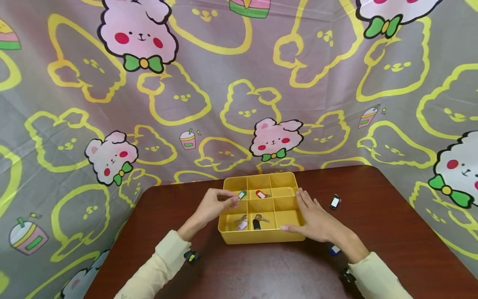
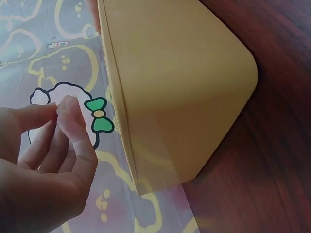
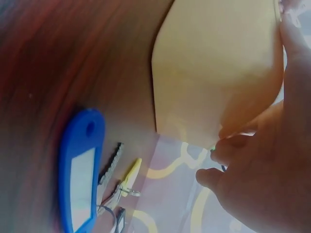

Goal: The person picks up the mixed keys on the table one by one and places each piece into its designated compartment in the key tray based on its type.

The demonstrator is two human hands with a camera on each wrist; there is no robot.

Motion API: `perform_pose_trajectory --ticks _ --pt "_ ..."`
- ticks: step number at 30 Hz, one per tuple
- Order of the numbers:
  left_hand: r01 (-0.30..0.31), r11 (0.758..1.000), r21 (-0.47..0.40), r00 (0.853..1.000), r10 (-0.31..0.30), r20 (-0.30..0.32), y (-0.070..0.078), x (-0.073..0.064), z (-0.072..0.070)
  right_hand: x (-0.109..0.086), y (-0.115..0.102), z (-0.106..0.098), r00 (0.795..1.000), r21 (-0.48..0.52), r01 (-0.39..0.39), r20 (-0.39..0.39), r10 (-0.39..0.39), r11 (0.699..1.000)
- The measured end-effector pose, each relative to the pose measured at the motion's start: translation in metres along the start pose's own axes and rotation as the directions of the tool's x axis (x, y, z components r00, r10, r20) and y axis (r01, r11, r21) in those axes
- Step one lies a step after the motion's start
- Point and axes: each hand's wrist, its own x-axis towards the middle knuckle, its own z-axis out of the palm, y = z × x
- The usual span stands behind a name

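Grey cloth (image 1: 222, 68), printed with cartoon animals (image 1: 139, 37) and yellow outlines, stands behind the table (image 1: 403, 232). Table surface: dark red-brown wood grain. Light reflects diffusely near front centre.

Yellow box (image 1: 261, 237), grey cartoon-patterned cloth (image 1: 214, 93)

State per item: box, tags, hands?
Yellow box: upright, uncovered
Green tag: at back-left compartment
Red tag: in back-middle compartment
Pale tag: in front-left compartment
Inner black tag: in front-middle compartment
Outer black tag: on table
Blue tag: on table
Left hand: grip unclear
Right hand: touching box
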Motion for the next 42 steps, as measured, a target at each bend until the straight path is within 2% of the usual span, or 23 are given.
perform_pose_trajectory --ticks 9,18,29,33,37,42 --pt "-0.066 0.981 0.182 0.998 0.066 0.008 -0.002 -0.010 -0.002 -0.005 0.004 -0.005 1.000 0.063 0.009 -0.029 -0.007 0.998" --pt "-0.153 0.930 0.334 0.983 0.179 -0.048 -0.007 -0.019 -0.002 -0.009 0.003 -0.013 0.995 0.123 -0.010 -0.093 0.021 0.992" --pt "-0.169 0.895 0.414 0.977 0.207 -0.049 -0.014 -0.032 -0.006 -0.019 0.007 -0.022 0.992 0.043 0.004 -0.129 0.002 0.999" --pt "-0.177 0.873 0.455 0.976 0.216 -0.035 -0.021 -0.037 -0.007 -0.023 0.009 -0.025 0.989 0.032 0.023 -0.150 -0.018 0.999" --pt "-0.202 0.843 0.498 0.967 0.252 -0.033 -0.024 -0.039 -0.007 -0.027 0.012 -0.028 0.985 0.028 0.025 -0.171 -0.020 0.999" --pt "-0.188 0.772 0.607 0.965 0.262 -0.033 -0.025 -0.044 -0.003 -0.031 0.014 -0.033 0.983 0.017 0.025 -0.181 -0.021 1.000"
